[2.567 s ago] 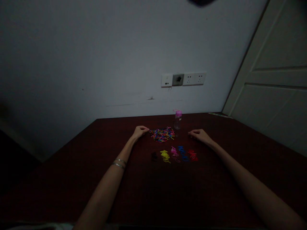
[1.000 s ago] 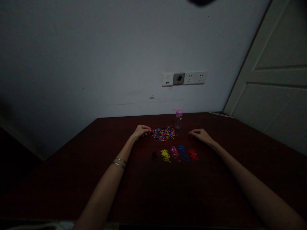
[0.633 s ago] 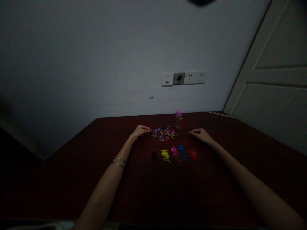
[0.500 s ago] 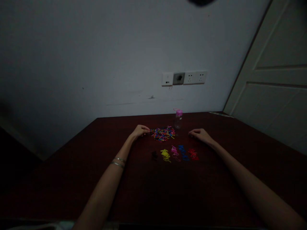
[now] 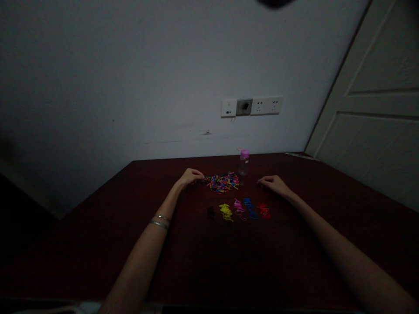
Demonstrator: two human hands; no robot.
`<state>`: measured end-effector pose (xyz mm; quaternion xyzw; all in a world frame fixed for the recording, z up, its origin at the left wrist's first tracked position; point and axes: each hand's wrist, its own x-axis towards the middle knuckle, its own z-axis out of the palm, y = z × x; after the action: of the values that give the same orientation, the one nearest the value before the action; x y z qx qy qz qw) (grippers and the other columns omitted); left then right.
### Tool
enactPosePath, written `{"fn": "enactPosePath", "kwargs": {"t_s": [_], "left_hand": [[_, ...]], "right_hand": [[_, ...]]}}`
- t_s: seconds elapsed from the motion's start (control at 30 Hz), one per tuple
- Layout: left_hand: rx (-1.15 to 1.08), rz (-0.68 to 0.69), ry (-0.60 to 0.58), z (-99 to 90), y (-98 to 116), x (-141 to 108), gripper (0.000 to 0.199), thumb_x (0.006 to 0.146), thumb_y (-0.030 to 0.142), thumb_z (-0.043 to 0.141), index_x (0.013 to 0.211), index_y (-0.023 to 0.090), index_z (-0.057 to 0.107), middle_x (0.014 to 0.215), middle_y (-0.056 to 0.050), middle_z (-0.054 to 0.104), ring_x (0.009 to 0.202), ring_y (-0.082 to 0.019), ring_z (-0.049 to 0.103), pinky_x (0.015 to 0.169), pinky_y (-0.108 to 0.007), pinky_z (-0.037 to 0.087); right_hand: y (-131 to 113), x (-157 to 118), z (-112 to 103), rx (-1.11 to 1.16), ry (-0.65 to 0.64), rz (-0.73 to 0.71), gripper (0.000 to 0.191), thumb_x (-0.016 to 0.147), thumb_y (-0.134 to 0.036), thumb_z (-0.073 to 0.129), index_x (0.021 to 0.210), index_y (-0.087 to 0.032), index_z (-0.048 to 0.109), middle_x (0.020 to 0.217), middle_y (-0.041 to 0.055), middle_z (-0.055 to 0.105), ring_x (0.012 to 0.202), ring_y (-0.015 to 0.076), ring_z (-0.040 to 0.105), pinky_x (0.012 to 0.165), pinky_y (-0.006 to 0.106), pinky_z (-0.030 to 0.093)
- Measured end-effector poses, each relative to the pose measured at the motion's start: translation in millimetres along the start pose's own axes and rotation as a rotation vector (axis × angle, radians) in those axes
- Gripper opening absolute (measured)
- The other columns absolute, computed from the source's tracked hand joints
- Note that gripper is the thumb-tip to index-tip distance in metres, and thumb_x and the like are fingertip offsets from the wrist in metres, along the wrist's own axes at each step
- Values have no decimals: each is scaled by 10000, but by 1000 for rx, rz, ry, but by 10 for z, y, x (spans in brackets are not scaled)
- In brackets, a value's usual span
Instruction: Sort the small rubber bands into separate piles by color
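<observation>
A loose heap of thin, multicoloured rubber bands (image 5: 223, 182) lies in the middle of the dark reddish table. At its left edge, my left hand (image 5: 190, 176) has thumb and fingers pinched together; what lies between the tips is too small and dark to make out. My right hand (image 5: 274, 184) rests on the table to the right of the heap, fingers curled closed, apart from the bands. Nearer me, sorted by colour in a row, are black bands (image 5: 211, 212), yellow bands (image 5: 225, 211), pink bands (image 5: 239, 209), blue bands (image 5: 250, 209) and red bands (image 5: 263, 210).
Behind the heap stands a clear bottle with a pink lid (image 5: 244, 162). Sockets and switches (image 5: 251, 107) are set in the wall at the back of the table (image 5: 209, 266). A pale panelled door (image 5: 376, 109) is on the right.
My left hand has shifted slightly up and to the left at the heap's edge, still pinched. My right hand and the sorted bands look the same.
</observation>
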<state>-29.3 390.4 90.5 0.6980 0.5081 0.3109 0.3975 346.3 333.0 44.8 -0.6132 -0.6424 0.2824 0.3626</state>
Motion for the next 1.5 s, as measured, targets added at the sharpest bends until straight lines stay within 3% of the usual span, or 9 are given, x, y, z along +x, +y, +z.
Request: {"fn": "enactPosePath", "kwargs": {"t_s": [0.17, 0.5, 0.67, 0.9, 1.03, 1.2, 1.33, 1.5], "left_hand": [[-23, 73, -85, 175, 215, -13, 241, 630, 283, 645, 772, 94, 688, 438, 13, 489, 392, -43, 353, 377, -177, 224], [94, 252, -385, 920, 571, -241, 147, 610, 221, 643, 685, 114, 709, 601, -35, 636, 547, -92, 509, 520, -195, 365], [86, 284, -479, 1012, 587, -317, 125, 610, 185, 628, 684, 126, 711, 652, -42, 658, 611, -112, 559, 575, -199, 405], [65, 264, -493, 1018, 580, -319, 132, 603, 187, 639, 696, 126, 711, 667, -48, 662, 617, -115, 560, 589, -208, 416], [34, 237, -384, 934, 558, -240, 176, 605, 233, 654, 719, 110, 710, 633, -49, 648, 562, -100, 528, 553, -208, 395], [-62, 138, -83, 620, 463, -103, 239, 664, 275, 605, 775, 85, 699, 496, -12, 562, 426, -54, 398, 430, -182, 296], [-136, 31, 186, 316, 273, -26, 282, 678, 291, 588, 830, 72, 679, 408, 34, 445, 370, -32, 289, 380, -174, 210], [-199, -82, 325, 65, -47, 22, 316, 659, 350, 592, 831, 95, 667, 448, 42, 435, 361, -23, 267, 364, -174, 173]], "right_hand": [[-9, -11, -5, -12, 2, 2, 337, 679, -423, 521, 773, -135, 670, 632, 26, 622, 521, 109, 501, 458, 209, 355], [-11, -9, -5, -10, -12, 3, 333, 685, -410, 516, 772, -129, 671, 631, 25, 612, 524, 104, 496, 463, 206, 354], [-50, -33, -7, -9, -13, 1, 344, 687, -416, 514, 783, -125, 670, 637, 27, 610, 522, 102, 493, 466, 210, 354], [-39, -36, 5, -1, -13, -4, 319, 684, -395, 520, 785, -127, 663, 643, 27, 616, 532, 109, 508, 478, 212, 372], [-60, -38, 13, -69, 19, -38, 302, 686, -375, 520, 790, -134, 670, 667, 35, 638, 586, 137, 547, 530, 230, 409], [-191, -60, 96, -214, -4, -158, 267, 690, -364, 538, 790, -158, 674, 747, 40, 660, 683, 162, 577, 618, 242, 428], [-395, -117, 242, -274, -70, -233, 286, 707, -417, 541, 817, -189, 675, 743, 28, 654, 674, 154, 578, 614, 243, 426], [-597, -196, 419, -396, -51, -316, 260, 714, -423, 559, 845, -227, 668, 793, 26, 644, 701, 154, 570, 613, 245, 416]]}}
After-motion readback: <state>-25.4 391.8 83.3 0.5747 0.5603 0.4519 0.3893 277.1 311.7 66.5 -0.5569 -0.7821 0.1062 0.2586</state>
